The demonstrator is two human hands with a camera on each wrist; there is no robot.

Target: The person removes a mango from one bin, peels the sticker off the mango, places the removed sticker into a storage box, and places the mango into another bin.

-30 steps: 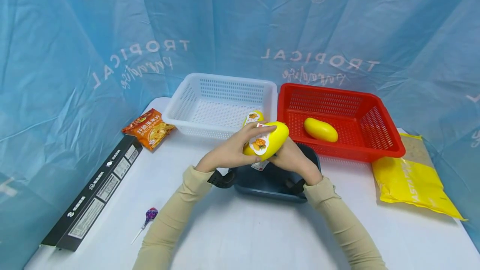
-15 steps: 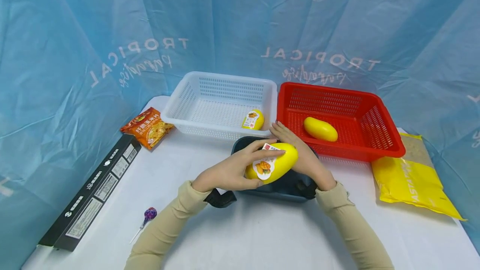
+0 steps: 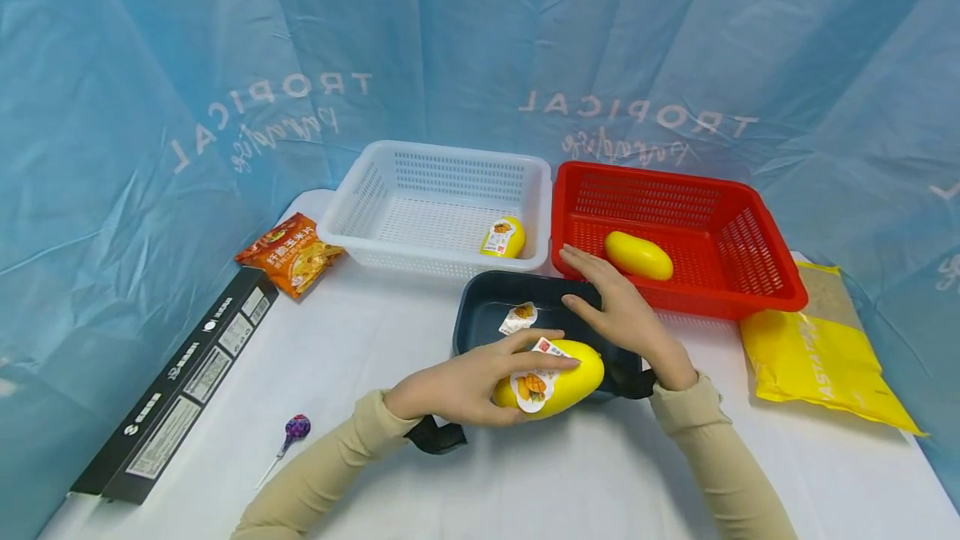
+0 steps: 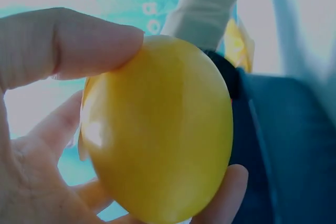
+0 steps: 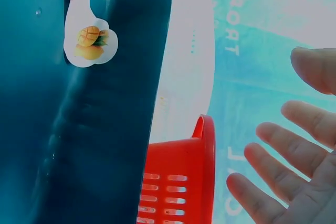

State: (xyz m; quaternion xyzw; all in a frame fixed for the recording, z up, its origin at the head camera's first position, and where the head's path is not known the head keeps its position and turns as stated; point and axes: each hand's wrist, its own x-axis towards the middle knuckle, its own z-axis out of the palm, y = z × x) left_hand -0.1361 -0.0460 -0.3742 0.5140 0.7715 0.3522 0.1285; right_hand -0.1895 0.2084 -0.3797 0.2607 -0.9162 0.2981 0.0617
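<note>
My left hand (image 3: 465, 379) grips a yellow mango (image 3: 581, 373) that bears a white fruit-printed label (image 3: 531, 392). In the left wrist view, thumb and fingers curl round the mango (image 4: 163, 129). This hand is over the near edge of the dark blue tray (image 3: 480, 288). A loose label (image 3: 518, 318) with a mango picture lies inside the tray, also plain in the right wrist view as a white label (image 5: 89, 45). My right hand (image 3: 626, 311), fingers spread and holding nothing, hovers over the tray's right side, fingertips near the red basket's front rim.
Behind the tray stand a white basket (image 3: 360, 232) with a labelled mango (image 3: 503, 237) and a red basket (image 3: 750, 302) with an unlabelled mango (image 3: 639, 255). At left are an orange snack bag (image 3: 292, 254), a long black box (image 3: 180, 382) and a lollipop (image 3: 297, 427); at right, a yellow bag (image 3: 832, 357).
The left hand has brought the mango down towards the table's near side. My right hand has drawn away from the mango to the right, fingers spreading. The loose label in the tray has come into view.
</note>
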